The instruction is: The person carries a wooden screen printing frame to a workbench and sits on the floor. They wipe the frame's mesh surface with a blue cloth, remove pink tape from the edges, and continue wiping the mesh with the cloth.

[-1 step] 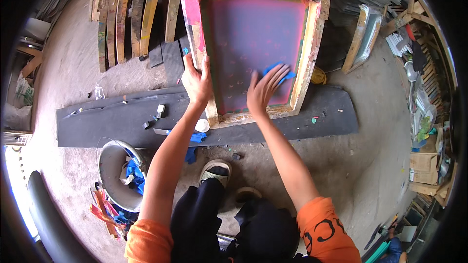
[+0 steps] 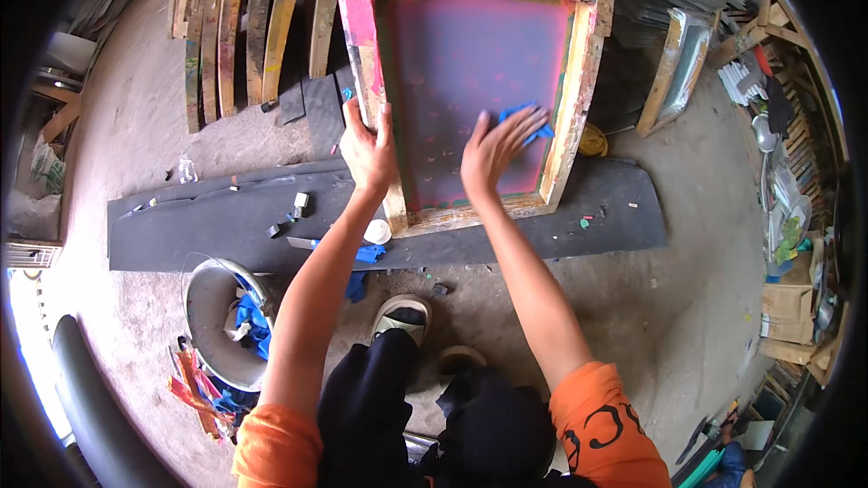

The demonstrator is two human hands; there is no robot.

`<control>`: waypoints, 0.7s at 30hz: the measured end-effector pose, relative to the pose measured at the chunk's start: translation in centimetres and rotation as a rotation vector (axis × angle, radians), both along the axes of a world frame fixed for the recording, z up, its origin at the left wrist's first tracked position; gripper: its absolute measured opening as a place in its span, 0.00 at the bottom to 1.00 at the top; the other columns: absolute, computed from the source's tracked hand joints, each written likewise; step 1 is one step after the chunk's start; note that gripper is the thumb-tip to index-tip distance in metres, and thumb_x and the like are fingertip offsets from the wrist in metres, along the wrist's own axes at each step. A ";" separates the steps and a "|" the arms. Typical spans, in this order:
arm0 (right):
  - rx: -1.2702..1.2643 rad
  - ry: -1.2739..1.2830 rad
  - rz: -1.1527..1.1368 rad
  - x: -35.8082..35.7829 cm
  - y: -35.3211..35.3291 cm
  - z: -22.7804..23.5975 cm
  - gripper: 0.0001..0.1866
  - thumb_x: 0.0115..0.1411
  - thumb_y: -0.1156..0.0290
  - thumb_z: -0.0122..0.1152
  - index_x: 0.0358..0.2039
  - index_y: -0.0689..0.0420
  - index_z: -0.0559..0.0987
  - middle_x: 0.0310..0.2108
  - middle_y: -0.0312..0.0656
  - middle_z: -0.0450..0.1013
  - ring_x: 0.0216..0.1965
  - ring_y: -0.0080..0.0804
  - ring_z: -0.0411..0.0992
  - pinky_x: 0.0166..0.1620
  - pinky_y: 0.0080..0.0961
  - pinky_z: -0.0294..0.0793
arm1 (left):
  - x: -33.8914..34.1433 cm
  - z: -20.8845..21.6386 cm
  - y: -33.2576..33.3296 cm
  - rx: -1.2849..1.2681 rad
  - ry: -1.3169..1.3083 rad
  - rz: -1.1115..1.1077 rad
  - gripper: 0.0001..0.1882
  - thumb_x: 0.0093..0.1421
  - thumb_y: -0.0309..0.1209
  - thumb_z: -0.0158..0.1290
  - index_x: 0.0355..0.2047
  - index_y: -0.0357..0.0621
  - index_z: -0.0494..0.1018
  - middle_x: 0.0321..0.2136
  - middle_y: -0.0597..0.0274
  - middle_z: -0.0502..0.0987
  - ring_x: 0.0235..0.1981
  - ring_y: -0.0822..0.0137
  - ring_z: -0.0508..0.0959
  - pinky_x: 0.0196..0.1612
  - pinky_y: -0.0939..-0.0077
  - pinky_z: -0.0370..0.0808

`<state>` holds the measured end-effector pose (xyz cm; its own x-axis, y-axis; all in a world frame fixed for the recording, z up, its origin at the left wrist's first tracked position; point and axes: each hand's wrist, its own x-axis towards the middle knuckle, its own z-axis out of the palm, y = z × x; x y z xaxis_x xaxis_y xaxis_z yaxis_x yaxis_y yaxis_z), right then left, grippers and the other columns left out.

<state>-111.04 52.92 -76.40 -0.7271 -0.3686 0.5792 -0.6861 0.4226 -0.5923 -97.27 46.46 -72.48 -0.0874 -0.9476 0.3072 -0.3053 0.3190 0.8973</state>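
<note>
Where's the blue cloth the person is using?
In the head view, the blue cloth is right of centre, partly under the person's right hand, against the wooden-framed screen and near its right side.

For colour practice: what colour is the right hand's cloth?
The cloth is blue, seen best in the head view.

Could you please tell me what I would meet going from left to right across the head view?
Grey bucket, the person's left hand, the person's right hand, yellow round object, small wooden-framed panel, cardboard box.
</note>
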 end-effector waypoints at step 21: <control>-0.181 -0.578 0.570 3.9 6.4 2.5 0.08 0.59 0.73 0.52 0.37 0.58 0.78 0.34 0.39 0.75 0.40 0.27 0.70 0.42 0.24 0.68 | 14.4 -3.5 5.4 0.018 -0.228 -0.493 0.37 0.48 0.39 0.60 0.54 0.41 0.57 0.47 0.49 0.60 0.51 0.53 0.61 0.55 0.63 0.59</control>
